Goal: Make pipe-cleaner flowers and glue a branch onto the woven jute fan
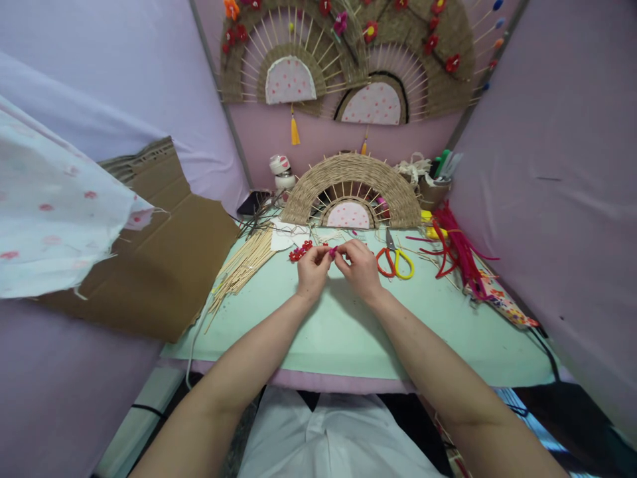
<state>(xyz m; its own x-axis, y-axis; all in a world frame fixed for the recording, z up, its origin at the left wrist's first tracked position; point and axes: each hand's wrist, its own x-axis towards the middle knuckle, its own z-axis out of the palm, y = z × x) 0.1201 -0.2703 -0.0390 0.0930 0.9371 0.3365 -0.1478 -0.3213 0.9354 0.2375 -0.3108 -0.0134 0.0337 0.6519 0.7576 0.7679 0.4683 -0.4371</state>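
Observation:
Over the middle of the table my left hand (pixel 313 269) and my right hand (pixel 359 267) meet at the fingertips. Both pinch a small magenta fuzzy piece (pixel 333 252), which looks like bent pipe cleaner; the fingers cover most of it. Just left of my left hand lies a cluster of red flowers (pixel 300 250). Scissors (pixel 393 260) with one red and one yellow handle rest close to my right hand. Behind both hands stands a half-round fan (pixel 351 174) of wrapped twine and thin sticks, with a dotted cloth centre.
Thin sticks (pixel 243 262) lie to the left, beside a cardboard sheet (pixel 164 265) and dotted cloth (pixel 54 206). On the right are red pipe cleaners (pixel 460 249) and a cup of pens (pixel 435 189). Decorated fans (pixel 298 40) hang behind. A phone (pixel 253 202) lies at the back left.

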